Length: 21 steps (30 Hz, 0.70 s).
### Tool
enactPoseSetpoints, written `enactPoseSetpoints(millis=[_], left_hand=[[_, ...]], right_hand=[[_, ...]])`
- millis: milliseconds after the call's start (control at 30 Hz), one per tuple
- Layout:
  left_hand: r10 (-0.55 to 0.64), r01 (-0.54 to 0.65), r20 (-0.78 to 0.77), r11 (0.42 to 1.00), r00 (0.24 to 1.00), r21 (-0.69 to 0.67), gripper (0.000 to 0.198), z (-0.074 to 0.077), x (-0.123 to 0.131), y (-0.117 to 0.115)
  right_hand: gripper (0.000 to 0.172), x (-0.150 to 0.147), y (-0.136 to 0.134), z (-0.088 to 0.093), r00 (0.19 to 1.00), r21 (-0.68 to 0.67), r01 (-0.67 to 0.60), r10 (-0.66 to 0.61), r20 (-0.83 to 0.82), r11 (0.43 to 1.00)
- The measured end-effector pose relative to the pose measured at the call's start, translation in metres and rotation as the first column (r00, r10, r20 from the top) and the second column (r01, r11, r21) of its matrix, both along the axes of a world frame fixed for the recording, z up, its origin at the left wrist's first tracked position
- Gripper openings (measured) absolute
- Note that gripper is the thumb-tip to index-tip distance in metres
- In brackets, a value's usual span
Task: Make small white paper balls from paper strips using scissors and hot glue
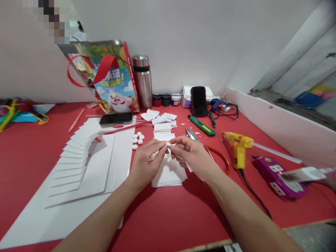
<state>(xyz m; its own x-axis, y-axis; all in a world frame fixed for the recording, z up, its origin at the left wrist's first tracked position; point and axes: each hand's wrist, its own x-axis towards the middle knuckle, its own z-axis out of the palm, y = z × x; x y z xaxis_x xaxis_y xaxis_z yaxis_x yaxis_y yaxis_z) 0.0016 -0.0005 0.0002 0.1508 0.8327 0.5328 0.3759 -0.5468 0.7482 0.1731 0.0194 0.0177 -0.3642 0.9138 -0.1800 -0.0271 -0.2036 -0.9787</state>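
Fingertips of left hand [147,159] and right hand [193,155] clamp one small white scrap [168,144] (tiny thing); a slack pinch could lose it among stacked white paper squares [168,175].

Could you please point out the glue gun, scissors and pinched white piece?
glue gun [238,155], head view, yellow handle.
scissors [190,134], head view, metal blades.
white piece [168,144], head view, its middle.

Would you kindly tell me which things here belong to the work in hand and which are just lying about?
In hand: left hand, right hand, small white piece pinched between them, white squares stack beneath, white balls nearby.
Lying about: scissors, glue gun, utility knife, steel flask, black phone, paint jars.
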Motion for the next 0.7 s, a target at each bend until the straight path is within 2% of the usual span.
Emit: enactPoseSetpoints(millis=[133, 200, 300, 400, 533, 633, 700], left_hand=[[0.062, -0.061, 0.039, 0.998, 0.997, -0.031, 0.016, -0.001, 0.004, -0.002], [0.105, -0.105, 0.025, 0.994, 0.994, 0.005, 0.016, -0.003, 0.006, -0.003], [0.19, -0.177, -0.075, 0.971, 0.979, 0.159, 0.017, -0.006, 0.008, -0.002], [0.241, -0.175, -0.171, 0.928, 0.955, 0.33, 0.024, -0.009, 0.007, -0.001], [0.214, -0.109, -0.212, 0.901, 0.954, 0.421, 0.041, -0.011, 0.004, -0.001], [0.151, -0.064, -0.189, 0.915, 0.97, 0.399, 0.045, -0.009, 0.004, -0.003], [0.106, -0.061, -0.117, 0.94, 0.987, 0.335, 0.039, -0.006, 0.004, -0.004]], right_hand=[[0.03, -0.005, -0.002, 0.0, 0.989, 0.148, 0.087, -0.104, 0.108, 0.985], [0.026, -0.008, -0.006, 0.002, 0.972, 0.253, 0.133, -0.176, 0.154, 0.958], [0.021, -0.011, -0.012, 0.004, 0.96, 0.367, 0.17, -0.238, 0.149, 0.914], [0.018, -0.011, -0.016, 0.005, 0.965, 0.418, 0.173, -0.238, 0.11, 0.892], [0.017, -0.009, -0.017, 0.005, 0.969, 0.419, 0.183, -0.235, 0.076, 0.889], [0.018, -0.007, -0.015, 0.006, 0.973, 0.426, 0.184, -0.225, 0.048, 0.886], [0.018, -0.003, -0.014, 0.006, 0.976, 0.464, 0.157, -0.207, 0.059, 0.872]])
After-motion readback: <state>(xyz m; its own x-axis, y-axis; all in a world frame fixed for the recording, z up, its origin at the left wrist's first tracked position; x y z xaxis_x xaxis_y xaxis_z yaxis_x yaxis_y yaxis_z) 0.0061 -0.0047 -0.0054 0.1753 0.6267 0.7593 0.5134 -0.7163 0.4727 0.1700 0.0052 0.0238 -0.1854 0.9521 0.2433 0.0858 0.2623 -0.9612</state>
